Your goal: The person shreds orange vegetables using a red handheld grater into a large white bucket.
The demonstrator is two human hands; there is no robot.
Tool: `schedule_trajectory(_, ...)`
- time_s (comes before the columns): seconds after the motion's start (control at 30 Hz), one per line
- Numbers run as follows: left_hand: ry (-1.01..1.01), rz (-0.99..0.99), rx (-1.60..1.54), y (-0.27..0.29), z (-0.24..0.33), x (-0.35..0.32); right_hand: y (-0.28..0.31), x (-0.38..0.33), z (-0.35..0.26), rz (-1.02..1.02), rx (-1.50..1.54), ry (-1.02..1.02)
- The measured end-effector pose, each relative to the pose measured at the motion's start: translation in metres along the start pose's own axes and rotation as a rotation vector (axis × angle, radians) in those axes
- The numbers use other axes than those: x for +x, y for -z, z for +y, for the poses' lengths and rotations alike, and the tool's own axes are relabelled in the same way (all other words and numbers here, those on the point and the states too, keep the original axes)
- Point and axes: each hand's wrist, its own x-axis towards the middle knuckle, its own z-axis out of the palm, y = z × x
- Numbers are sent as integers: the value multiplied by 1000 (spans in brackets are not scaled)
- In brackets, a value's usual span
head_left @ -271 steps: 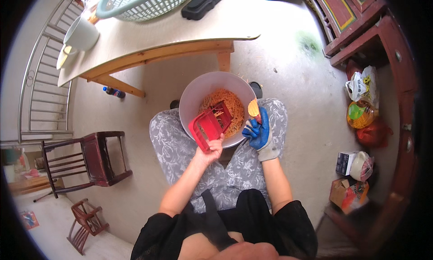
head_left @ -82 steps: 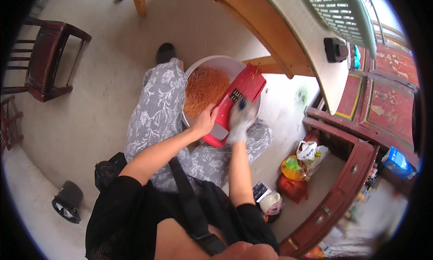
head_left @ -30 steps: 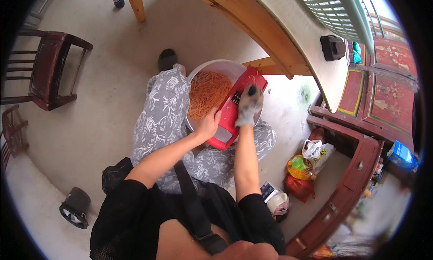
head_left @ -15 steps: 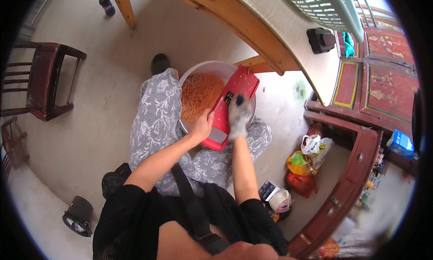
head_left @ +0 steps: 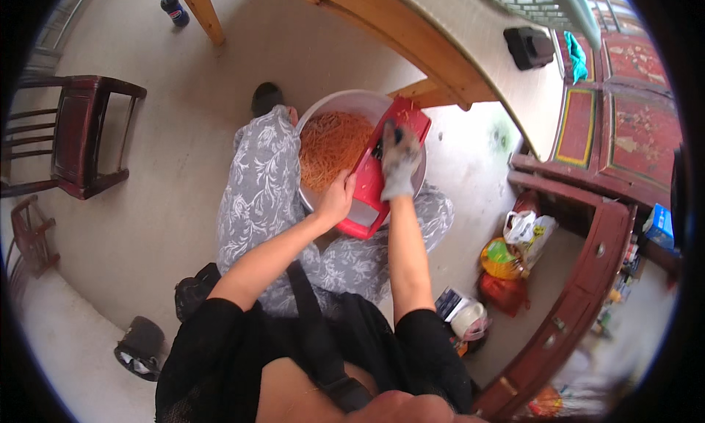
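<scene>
Between my legs stands a pale round basin (head_left: 328, 103) filled with orange shreds (head_left: 332, 145) that look like grated carrot. A long red grater (head_left: 372, 175) slants across the basin's right side, its lower end, with a handle-like opening, toward me. My bare left hand (head_left: 337, 200) is closed on the grater's left edge. On the grater's upper half rests my right hand (head_left: 401, 156), in a grey glove with a dark patch, its fingers curled. Whatever lies under that hand is hidden by the glove. A few orange bits stick to the grater's top end.
Beyond the basin, a wooden table (head_left: 411, 26) carries a green basket (head_left: 540, 15) and a black box (head_left: 528, 48). A dark red chair (head_left: 79, 136) and a waste bin (head_left: 139, 346) stand left. Far off is a bottle (head_left: 174, 9). Right are bags (head_left: 504, 292) and a red cabinet (head_left: 587, 276).
My gloved right hand has slid up along the grater, away from me. The left hand keeps its hold on the edge. The whole view has shifted slightly.
</scene>
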Motion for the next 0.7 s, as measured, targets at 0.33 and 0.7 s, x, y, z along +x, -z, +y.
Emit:
schedule_trajectory(0.33,22,-10,54,-4,-8,-4,-17,22,21,67,-285,184)
schedule_trajectory(0.7,-48,45,48,-3,-10,0,-5,-9,-6,-37,-33,140)
